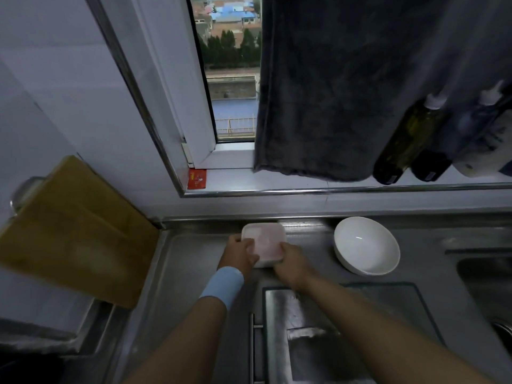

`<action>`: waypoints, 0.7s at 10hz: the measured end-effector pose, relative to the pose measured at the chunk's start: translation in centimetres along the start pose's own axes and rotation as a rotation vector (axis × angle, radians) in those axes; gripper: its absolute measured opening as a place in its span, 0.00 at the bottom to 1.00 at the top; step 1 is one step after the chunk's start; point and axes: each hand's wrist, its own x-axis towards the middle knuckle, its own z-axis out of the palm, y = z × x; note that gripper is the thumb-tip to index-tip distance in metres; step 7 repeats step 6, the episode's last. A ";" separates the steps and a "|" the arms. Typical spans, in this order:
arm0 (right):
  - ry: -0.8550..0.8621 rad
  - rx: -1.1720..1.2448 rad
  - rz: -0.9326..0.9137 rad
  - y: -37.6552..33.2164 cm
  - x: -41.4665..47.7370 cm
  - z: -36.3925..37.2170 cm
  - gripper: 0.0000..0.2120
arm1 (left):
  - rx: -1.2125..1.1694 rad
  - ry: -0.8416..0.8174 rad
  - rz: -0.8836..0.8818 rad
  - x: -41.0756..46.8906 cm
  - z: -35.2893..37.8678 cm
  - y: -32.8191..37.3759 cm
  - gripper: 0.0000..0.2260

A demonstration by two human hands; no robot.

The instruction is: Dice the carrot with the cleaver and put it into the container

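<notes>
stainless steel kitchen counter running under a window, small square pale pink plastic container sitting near its back edge, left hand and right hand both gripping its near corners, round white ceramic bowl sitting just right of it, tan wooden cutting board leaning at the left

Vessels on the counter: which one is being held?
The square pinkish container, held by the left hand and right hand; the round white bowl sits untouched.
</notes>
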 end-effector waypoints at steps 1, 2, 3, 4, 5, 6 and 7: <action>0.056 -0.009 0.029 1.6 -1.6 -1.3 0.11 | 0.000 -0.030 -0.006 -0.9 1.6 1.8 0.20; 0.083 -0.080 0.045 3.5 -2.8 -2.6 0.14 | -0.007 -0.071 0.001 -1.7 3.0 3.3 0.21; 0.012 -0.124 0.043 4.2 -3.6 -3.7 0.14 | -0.015 -0.078 -0.015 -2.3 3.6 4.3 0.20; -0.073 -0.090 0.038 4.4 -4.0 -4.7 0.20 | 0.037 -0.098 -0.053 -2.6 3.7 4.6 0.21; -0.131 -0.075 0.063 4.1 -5.3 -6.3 0.26 | 0.128 -0.165 -0.054 -3.8 3.0 4.8 0.23; -0.044 -0.067 -0.034 3.0 -7.0 -8.9 0.14 | 0.091 -0.126 -0.039 -5.2 2.2 5.4 0.25; -0.044 -0.067 -0.034 3.0 -7.0 -8.9 0.14 | 0.091 -0.126 -0.039 -5.2 2.2 5.4 0.25</action>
